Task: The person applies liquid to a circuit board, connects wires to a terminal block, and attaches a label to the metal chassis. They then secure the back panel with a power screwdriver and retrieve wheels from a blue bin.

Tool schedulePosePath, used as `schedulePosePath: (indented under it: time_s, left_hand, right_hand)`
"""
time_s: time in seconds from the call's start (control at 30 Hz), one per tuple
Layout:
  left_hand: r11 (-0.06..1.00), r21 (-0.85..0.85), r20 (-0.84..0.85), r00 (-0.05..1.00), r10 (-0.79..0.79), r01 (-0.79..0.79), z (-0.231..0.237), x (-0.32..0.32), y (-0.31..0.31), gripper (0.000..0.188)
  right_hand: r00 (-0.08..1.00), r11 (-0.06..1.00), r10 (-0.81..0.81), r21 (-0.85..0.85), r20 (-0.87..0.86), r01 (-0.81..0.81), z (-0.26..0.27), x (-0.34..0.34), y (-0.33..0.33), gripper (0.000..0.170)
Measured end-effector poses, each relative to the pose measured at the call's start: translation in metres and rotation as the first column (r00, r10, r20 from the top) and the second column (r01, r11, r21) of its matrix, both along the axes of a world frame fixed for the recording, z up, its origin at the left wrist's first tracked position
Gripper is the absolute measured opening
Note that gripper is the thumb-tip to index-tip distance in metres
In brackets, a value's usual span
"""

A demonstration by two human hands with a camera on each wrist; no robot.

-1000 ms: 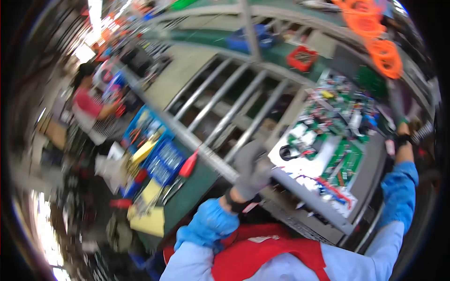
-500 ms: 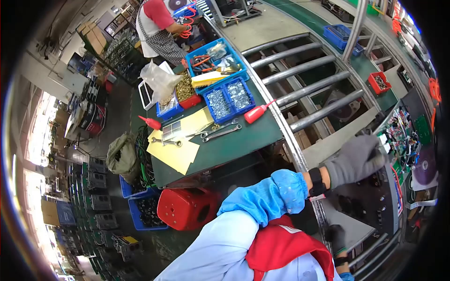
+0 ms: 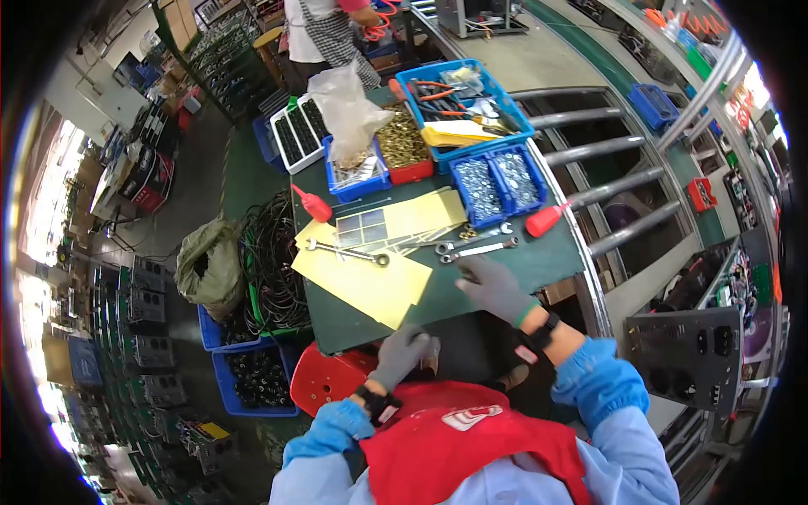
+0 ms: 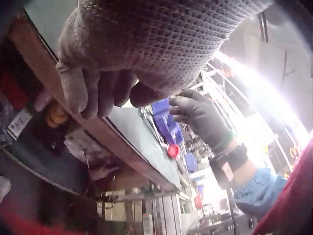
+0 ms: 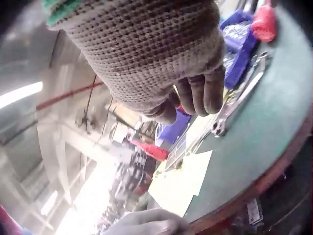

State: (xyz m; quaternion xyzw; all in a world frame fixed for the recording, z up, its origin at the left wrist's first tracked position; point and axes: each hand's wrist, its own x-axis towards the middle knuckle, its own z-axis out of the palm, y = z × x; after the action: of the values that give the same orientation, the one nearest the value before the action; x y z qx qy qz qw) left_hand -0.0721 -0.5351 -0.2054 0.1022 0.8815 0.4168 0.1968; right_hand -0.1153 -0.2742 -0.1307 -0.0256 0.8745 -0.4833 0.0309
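My right hand [image 3: 492, 290], in a grey knit glove, hovers at the front edge of the green table [image 3: 539, 261], close to two wrenches [image 3: 481, 250]. Its fingers hang loosely bent with nothing in them. In the right wrist view the wrenches [image 5: 239, 100] lie just beyond the fingertips. Lower and further left, my gloved left hand [image 3: 400, 355] is in front of the table edge, above a red stool [image 3: 324, 383]. The left wrist view shows its fingers [image 4: 93, 93] hanging loosely. Another wrench [image 3: 349, 252] rests on yellow sheets [image 3: 362, 286].
Blue bins of small metal parts [image 3: 480, 189] stand on the table beside red squeeze bottles [image 3: 545, 220]. Behind them is a blue crate [image 3: 526, 126] of pliers. A roller conveyor [image 3: 619, 189] runs along the right, with a dark panelled unit [image 3: 686, 358] nearer me.
My view has swung from the conveyor and its circuit boards to the green table. Both hands have come away from the unit on the right, to the table's front edge.
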Motion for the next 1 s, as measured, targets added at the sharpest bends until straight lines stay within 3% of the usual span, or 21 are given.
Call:
schedulePosePath:
  time_s: [0.07,0.17,0.27,0.4,0.5,0.7,0.73,0.8,0.83,0.87,0.9,0.93,0.97,1.0]
  left_hand:
    - [0.993,0.048,0.006,0.994,0.111,-0.111,0.007,-0.006,-0.042,0.025]
    - [0.955,0.125,0.070,0.962,0.263,-0.270,0.014,-0.010,-0.071,0.022]
    - [0.923,0.208,0.115,0.945,0.306,-0.324,0.011,-0.015,-0.080,0.021]
    - [0.930,0.246,0.143,0.959,0.245,-0.274,0.020,-0.035,-0.068,0.022]
    - [0.939,0.259,0.160,0.969,0.189,-0.226,0.034,-0.061,-0.052,0.023]
    - [0.925,0.338,0.114,0.983,0.143,-0.174,0.031,-0.102,-0.017,0.026]
    - [0.925,0.341,0.112,0.984,0.137,-0.167,0.028,-0.106,-0.013,0.028]
    - [0.914,0.342,-0.058,0.966,0.254,-0.220,0.023,-0.111,-0.002,0.032]
    - [0.905,0.344,-0.141,0.939,0.312,-0.249,0.022,-0.113,0.001,0.034]
    - [0.891,0.389,-0.023,0.964,0.264,-0.235,0.023,-0.117,0.002,0.036]
    - [0.873,0.434,0.093,0.974,0.204,-0.225,0.025,-0.124,0.002,0.037]
    - [0.850,0.479,0.204,0.970,0.136,-0.220,0.028,-0.131,0.001,0.039]
    - [0.818,0.528,0.302,0.951,0.071,-0.228,0.034,-0.136,-0.001,0.033]
    - [0.867,0.463,0.265,0.962,0.061,-0.183,0.034,-0.141,-0.004,0.033]
  right_hand:
    - [0.989,0.916,0.100,0.399,-0.107,-0.050,-0.013,-0.054,-0.040,0.032]
    - [0.974,0.644,0.217,0.740,0.069,-0.196,-0.034,-0.109,-0.082,0.025]
    - [0.966,0.503,0.213,0.831,0.146,-0.236,-0.062,-0.128,-0.105,0.022]
    - [0.920,0.484,0.385,0.833,0.075,-0.270,-0.063,-0.126,-0.096,0.027]
    - [0.915,0.473,0.405,0.856,0.000,-0.209,-0.053,-0.124,-0.089,0.028]
    - [0.855,0.396,0.512,0.859,0.087,-0.324,-0.066,-0.125,-0.082,0.032]
    - [0.871,0.467,0.491,0.837,0.021,-0.284,-0.065,-0.124,-0.081,0.032]
    - [0.894,0.602,0.434,0.773,-0.108,-0.198,-0.048,-0.122,-0.084,0.031]
    - [0.979,0.899,0.138,0.434,-0.147,-0.061,-0.030,-0.113,-0.090,0.029]
    - [1.000,0.996,0.012,0.086,-0.011,-0.011,-0.023,-0.108,-0.094,0.030]
    - [0.985,0.960,-0.062,-0.259,0.162,0.103,-0.019,-0.103,-0.097,0.031]
    - [0.937,0.798,-0.070,-0.545,0.342,0.258,-0.016,-0.102,-0.097,0.033]
    - [0.912,0.739,-0.070,-0.592,0.405,0.320,-0.014,-0.103,-0.093,0.035]
    - [0.936,0.857,-0.181,-0.419,0.301,0.300,-0.016,-0.104,-0.092,0.036]
